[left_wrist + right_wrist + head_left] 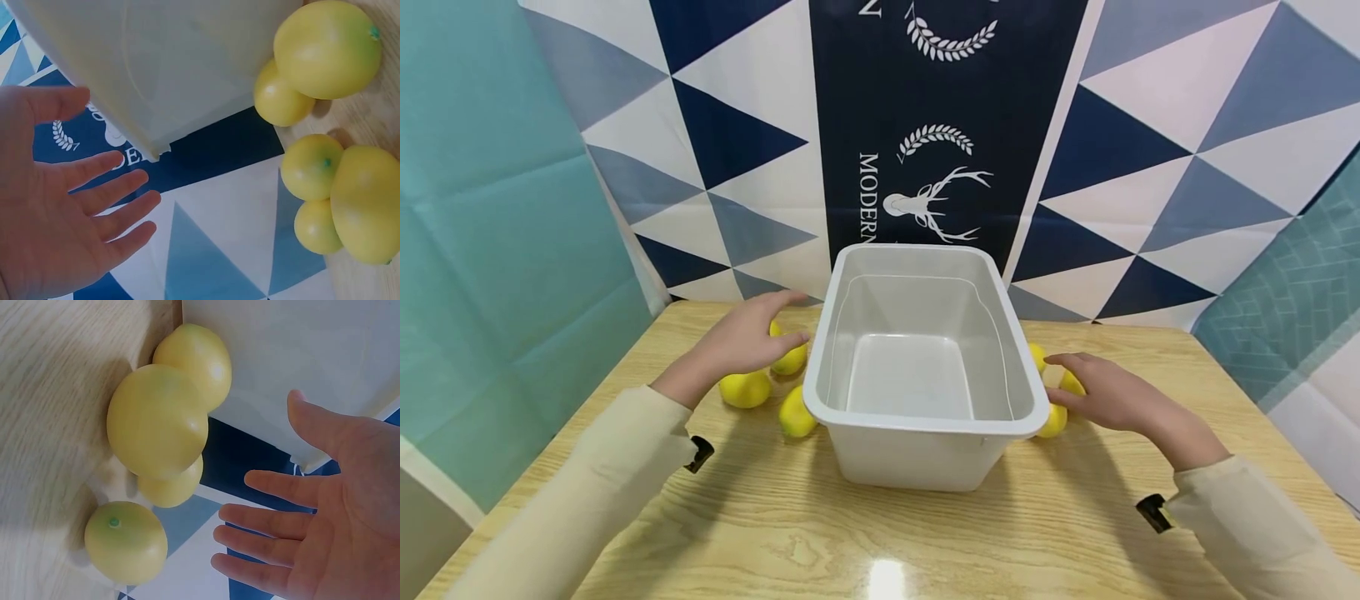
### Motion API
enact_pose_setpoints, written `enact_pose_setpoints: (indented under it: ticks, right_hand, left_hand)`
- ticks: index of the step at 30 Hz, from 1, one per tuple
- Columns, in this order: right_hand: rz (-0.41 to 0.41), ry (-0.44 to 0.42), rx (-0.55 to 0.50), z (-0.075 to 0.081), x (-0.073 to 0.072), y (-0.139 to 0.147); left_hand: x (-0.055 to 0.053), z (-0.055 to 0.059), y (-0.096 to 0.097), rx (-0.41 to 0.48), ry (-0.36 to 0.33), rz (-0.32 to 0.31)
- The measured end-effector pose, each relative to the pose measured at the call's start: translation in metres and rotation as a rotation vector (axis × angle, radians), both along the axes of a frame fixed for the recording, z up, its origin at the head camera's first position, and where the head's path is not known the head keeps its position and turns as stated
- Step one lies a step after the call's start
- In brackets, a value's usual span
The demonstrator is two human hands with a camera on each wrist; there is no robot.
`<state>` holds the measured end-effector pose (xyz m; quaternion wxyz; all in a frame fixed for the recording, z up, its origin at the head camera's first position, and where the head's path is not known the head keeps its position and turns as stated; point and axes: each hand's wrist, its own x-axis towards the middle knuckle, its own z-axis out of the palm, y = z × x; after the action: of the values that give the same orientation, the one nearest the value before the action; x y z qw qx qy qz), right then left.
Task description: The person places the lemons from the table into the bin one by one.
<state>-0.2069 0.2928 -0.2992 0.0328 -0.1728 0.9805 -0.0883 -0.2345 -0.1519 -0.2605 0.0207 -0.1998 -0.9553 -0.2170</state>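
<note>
A pale grey plastic bin (910,458) stands on the table, its inside bare. My left hand (748,337) is held beside the bin's left wall, fingers spread and nothing in them. Around it lie several yellow lemons (745,389), some with a green tip, as the lemon (328,50) near the bin in the left wrist view shows. On the other side my right hand (1112,392) hangs by the right wall, fingers extended and apart from the bin. Several more lemons (156,422) sit there, partly hidden behind the hand and the bin in the head view.
The wooden table (760,533) carries everything. Behind it hangs a cloth (745,142) patterned with triangles and a dark deer panel. Teal sheeting (497,233) borders the left side. Each sleeve has a small black clip (698,454) near its cuff.
</note>
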Motion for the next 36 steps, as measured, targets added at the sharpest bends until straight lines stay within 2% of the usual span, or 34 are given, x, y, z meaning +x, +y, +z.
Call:
enact_pose_setpoints:
  ticks: [8, 19, 27, 36]
  right_hand:
    - [0.014, -0.011, 0.000, 0.004, -0.001, 0.002]
    - [0.041, -0.018, 0.023, 0.007, -0.003, 0.005]
    - [0.040, -0.033, 0.017, 0.006, -0.003, 0.005]
    - [0.058, -0.042, 0.018, 0.007, -0.003, 0.005]
  left_hand:
    - [-0.007, 0.007, 0.004, 0.051, -0.077, -0.002]
    - [-0.016, 0.014, 0.010, 0.088, -0.190, 0.045]
    - [-0.022, 0.018, 0.015, 0.109, -0.229, 0.073]
    - [-0.026, 0.023, 0.016, 0.161, -0.334, 0.094]
